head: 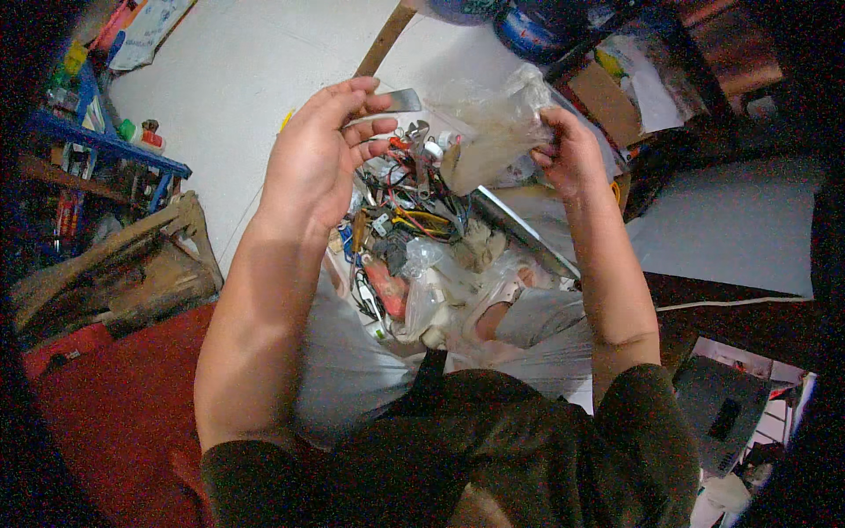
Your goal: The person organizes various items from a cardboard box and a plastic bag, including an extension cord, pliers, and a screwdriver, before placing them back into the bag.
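My left hand (330,138) is raised over the pile and pinches a flat metal piece (404,100) between thumb and index finger, the other fingers spread. On the right, my right hand (568,152) grips the edge of a clear plastic bag (492,142). Below them lies a heap of tools and cables: an adjustable wrench (420,158), yellow-and-black handled pliers (426,223), a screwdriver with a brownish handle (359,231), and a red object (386,284). Crumpled clear plastic (422,257) lies nearer my body. A long metal-edged piece (525,231) slants beside my right forearm.
A blue rack (119,145) with small bottles stands at left, above a worn wooden piece (158,264) and red fabric (132,409). At the right are a cardboard box (604,99), a grey panel (726,231) and a dark appliance (719,409). A wooden strip (386,39) lies ahead on the white floor.
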The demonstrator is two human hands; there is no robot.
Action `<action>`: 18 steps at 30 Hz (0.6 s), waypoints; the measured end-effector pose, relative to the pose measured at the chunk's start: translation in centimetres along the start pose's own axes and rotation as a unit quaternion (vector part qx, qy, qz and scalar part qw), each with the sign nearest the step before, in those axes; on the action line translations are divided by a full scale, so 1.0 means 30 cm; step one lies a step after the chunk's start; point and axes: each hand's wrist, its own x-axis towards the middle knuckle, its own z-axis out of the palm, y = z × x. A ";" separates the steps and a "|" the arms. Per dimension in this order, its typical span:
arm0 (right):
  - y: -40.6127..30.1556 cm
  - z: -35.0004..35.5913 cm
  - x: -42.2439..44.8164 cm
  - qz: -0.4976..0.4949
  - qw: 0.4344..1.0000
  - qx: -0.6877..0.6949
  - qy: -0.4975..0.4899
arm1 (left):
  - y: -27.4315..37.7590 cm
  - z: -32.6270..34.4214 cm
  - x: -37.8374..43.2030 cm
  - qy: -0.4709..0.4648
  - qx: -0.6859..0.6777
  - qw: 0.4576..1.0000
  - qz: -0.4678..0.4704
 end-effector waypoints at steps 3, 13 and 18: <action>0.016 -0.045 0.035 -0.136 0.959 -0.246 -0.023 | -0.029 0.032 0.021 0.010 0.060 0.998 -0.013; -0.182 0.121 -0.200 -0.012 0.981 0.115 -0.158 | -0.200 0.069 0.045 -0.110 0.343 0.930 0.072; -0.148 0.062 -0.199 -0.087 0.993 0.038 -0.071 | -0.171 0.110 0.011 -0.186 0.295 0.936 -0.058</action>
